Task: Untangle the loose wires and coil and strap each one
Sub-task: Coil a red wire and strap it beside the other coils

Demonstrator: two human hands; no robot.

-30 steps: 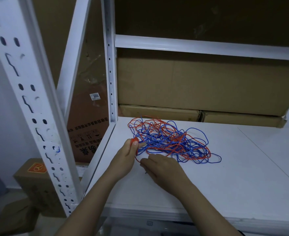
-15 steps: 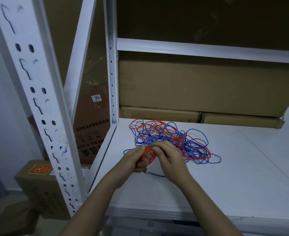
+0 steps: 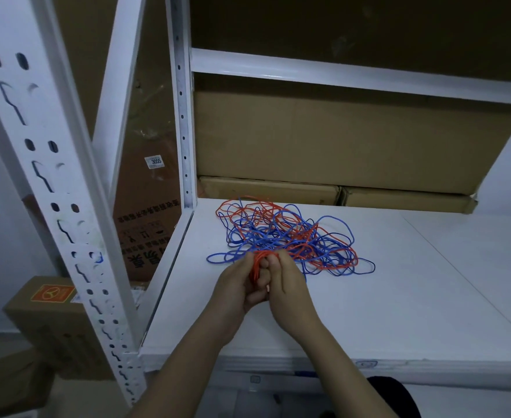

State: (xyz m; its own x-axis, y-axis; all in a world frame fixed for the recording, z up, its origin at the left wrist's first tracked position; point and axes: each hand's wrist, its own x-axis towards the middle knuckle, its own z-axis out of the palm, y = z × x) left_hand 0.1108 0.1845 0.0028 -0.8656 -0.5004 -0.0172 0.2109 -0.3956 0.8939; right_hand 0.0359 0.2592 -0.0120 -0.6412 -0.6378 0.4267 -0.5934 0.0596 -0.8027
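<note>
Both hands, left, right, grip upright red wire coil, tangle behind

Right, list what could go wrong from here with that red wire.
1. Both the left hand and right hand hold a small red coil, but the red wire still runs into the tangle; pulling may tighten knots with the blue wire.
2. The coil is unstrapped; a loosened grip could let it spring open.

A white shelf board carries a tangle of red and blue wires.
</note>
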